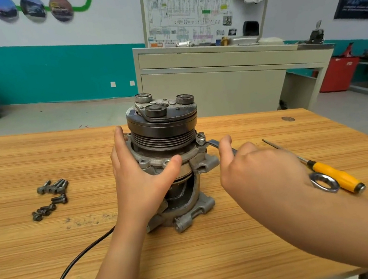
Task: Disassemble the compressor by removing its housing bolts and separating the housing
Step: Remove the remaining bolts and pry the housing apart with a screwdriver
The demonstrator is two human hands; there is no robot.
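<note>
Here, the compressor (166,142): we see it standing upright about mid-table, its grooved pulley (164,140) and clutch plate on top, its foot lugs on the wood.
Housing: a curved opening at the front of the lower part shows a dark inside.
Left hand (141,176): we have it wrapped round the left side of the compressor, fingers reaching behind the body and the thumb lying across the front of the flange (153,162).
Right hand (254,169): its fingers are curled round a wrench (212,143), with the thumb raised beside the shaft.
Wrench: its far end sits on a bolt (200,135) at the right of the flange. Its ring end shows past our wrist, over the screwdriver handle.
Loose bolts (53,197): these lie in two small clusters on the table, toward its left edge and well apart from the compressor.
Screwdriver (334,175): it has a yellow handle and lies flat toward the right edge, the tip pointing to the far edge.
Cable (76,258): it is black and runs from under our left forearm in a curve to the near edge.
Table (219,253): its top is striped wood grain, with some dark specks left of the compressor.
</note>
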